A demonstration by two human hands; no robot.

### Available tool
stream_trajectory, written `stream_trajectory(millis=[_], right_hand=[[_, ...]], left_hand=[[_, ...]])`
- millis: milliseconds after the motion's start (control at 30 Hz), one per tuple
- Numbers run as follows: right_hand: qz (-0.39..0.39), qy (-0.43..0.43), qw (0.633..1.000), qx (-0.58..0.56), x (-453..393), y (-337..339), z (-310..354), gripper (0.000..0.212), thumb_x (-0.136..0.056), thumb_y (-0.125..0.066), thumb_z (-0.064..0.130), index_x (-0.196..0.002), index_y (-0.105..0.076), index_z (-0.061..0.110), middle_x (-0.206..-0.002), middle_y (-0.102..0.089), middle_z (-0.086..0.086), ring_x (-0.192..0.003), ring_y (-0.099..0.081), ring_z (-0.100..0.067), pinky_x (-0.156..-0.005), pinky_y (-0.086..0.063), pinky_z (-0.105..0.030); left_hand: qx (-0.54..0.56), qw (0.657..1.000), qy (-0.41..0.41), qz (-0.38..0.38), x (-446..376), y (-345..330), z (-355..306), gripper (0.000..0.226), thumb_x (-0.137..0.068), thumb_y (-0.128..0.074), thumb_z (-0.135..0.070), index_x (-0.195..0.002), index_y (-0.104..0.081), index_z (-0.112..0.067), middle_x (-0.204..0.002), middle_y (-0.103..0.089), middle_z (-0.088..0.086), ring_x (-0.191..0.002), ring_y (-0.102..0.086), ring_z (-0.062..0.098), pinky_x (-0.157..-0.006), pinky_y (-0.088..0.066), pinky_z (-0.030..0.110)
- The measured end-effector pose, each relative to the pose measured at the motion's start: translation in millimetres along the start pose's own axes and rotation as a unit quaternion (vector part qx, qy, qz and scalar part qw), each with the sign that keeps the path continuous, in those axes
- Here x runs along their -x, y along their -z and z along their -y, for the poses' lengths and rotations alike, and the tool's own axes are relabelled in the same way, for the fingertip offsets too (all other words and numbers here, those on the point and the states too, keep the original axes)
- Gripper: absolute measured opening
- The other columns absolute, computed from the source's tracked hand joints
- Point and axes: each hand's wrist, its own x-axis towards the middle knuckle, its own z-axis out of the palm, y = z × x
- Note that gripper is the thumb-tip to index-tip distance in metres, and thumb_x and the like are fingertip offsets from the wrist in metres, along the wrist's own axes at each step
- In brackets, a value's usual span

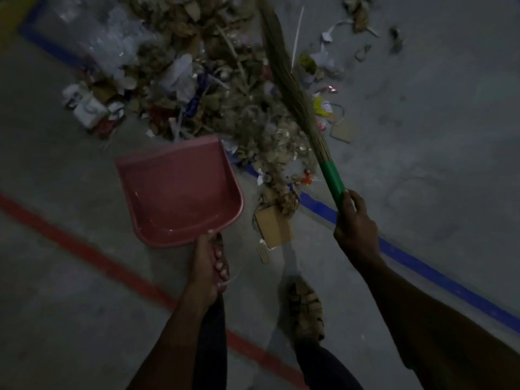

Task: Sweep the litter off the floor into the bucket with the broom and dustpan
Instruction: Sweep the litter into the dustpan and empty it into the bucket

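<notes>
Gripping the empty pink dustpan (180, 190), his left hand (206, 266) should press its lip flat while his right hand (355, 222), clenching the broom (292, 88), drags the litter pile (225, 88) inward.

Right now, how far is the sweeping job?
Early stage. Done: nothing visible; the pink dustpan is empty. In hand: left hand grips the dustpan handle, right hand grips the broom, whose bristles lie over the litter pile. Left: the whole pile remains on the floor; no bucket is in view.
</notes>
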Motion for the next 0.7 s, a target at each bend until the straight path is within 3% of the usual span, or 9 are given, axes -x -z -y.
stream_trajectory(millis=[167, 367, 567, 700], right_hand=[[-0.019, -0.155, 0.988, -0.004, 29.0, -8.9, 27.6, 0.053, -0.093, -0.056, 0.012, -0.142, -0.036, 0.009, -0.147, -0.032, -0.012, -0.071, -0.057, -0.022, -0.050, -0.052, -0.036], [-0.039, -0.330, 0.943, -0.021, 87.9, -25.2, 90.4, 0.056, -0.090, -0.060, 0.014, -0.140, -0.037, 0.008, -0.145, -0.032, -0.011, -0.058, -0.043, -0.020, -0.050, -0.034, -0.028], [-0.082, -0.437, 0.894, -0.057, 140.5, -42.9, 148.2, 0.046, -0.091, -0.056, 0.013, -0.135, -0.042, 0.006, -0.146, -0.033, -0.008, -0.056, -0.042, -0.025, -0.057, -0.037, -0.032], [-0.121, -0.494, 0.854, -0.108, 181.1, -74.5, 200.1, 0.050, -0.093, -0.054, 0.015, -0.140, -0.039, 0.005, -0.145, -0.035, -0.013, -0.076, -0.057, -0.036, -0.068, -0.047, -0.040]], left_hand=[[-0.098, 0.995, 0.020, 0.016, -1.7, -10.7, -61.5, 0.051, -0.095, -0.054, -0.053, -0.061, -0.042, -0.017, -0.041, -0.033, -0.002, -0.033, -0.030, 0.012, -0.038, -0.023, 0.020], [-0.189, 0.978, 0.025, 0.082, 5.7, 13.5, -115.1, 0.051, -0.099, -0.049, -0.050, -0.062, -0.044, -0.016, -0.040, -0.033, -0.002, -0.029, -0.031, 0.011, -0.036, -0.022, 0.015], [-0.286, 0.954, 0.027, 0.092, -0.3, 79.9, -132.5, 0.052, -0.099, -0.050, -0.049, -0.060, -0.043, -0.015, -0.040, -0.033, 0.001, -0.029, -0.033, 0.015, -0.036, -0.024, 0.015], [-0.327, 0.938, 0.007, 0.116, -1.7, 127.8, -145.9, 0.053, -0.100, -0.051, -0.047, -0.059, -0.044, -0.015, -0.042, -0.034, 0.001, -0.031, -0.033, 0.014, -0.036, -0.029, 0.015]])
